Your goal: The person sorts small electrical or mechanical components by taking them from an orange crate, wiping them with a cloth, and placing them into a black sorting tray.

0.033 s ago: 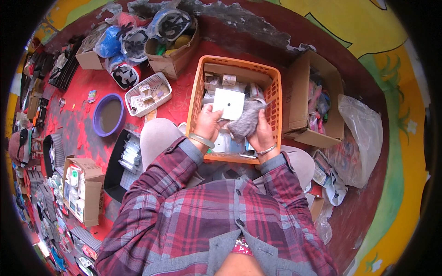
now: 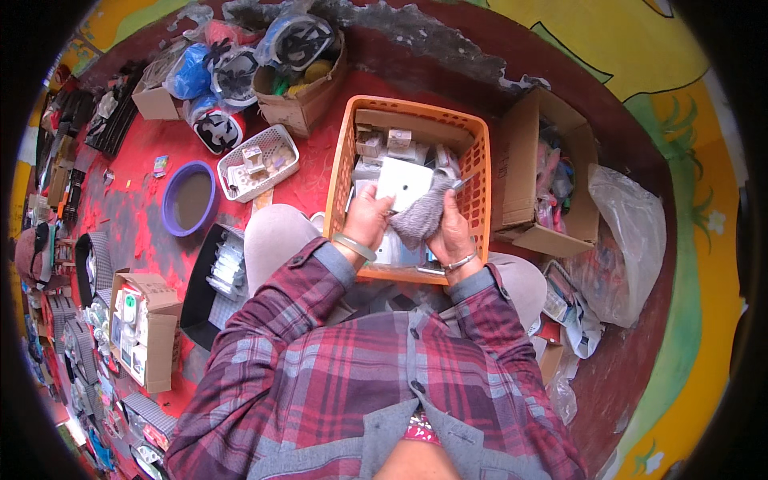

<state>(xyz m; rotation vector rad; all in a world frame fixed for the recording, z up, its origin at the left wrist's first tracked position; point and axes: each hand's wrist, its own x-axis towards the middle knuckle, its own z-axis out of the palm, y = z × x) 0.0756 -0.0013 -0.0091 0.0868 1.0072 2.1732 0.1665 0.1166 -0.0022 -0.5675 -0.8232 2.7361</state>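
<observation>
A crumpled grey knitted cloth hangs between my two hands over an orange plastic basket; its exact kind is unclear. My right hand grips its right edge, thumb uppermost. My left hand has closed fingers at the cloth's left edge. Just beyond those fingers lies a white square card with a small dark hole, partly covered by the cloth. Small boxes and clear packets fill the basket behind it. The cloth and my hands hide part of the contents.
An open cardboard box of plastic-wrapped items stands right of the basket. To the left are a white basket, a purple basin and a black tray. Bagged helmets sit farther back. Clear plastic sheeting lies far right.
The knitted cloth has shifted and bunched between my hands. My left hand has edged slightly right and down, and the white card sits a little more tilted.
</observation>
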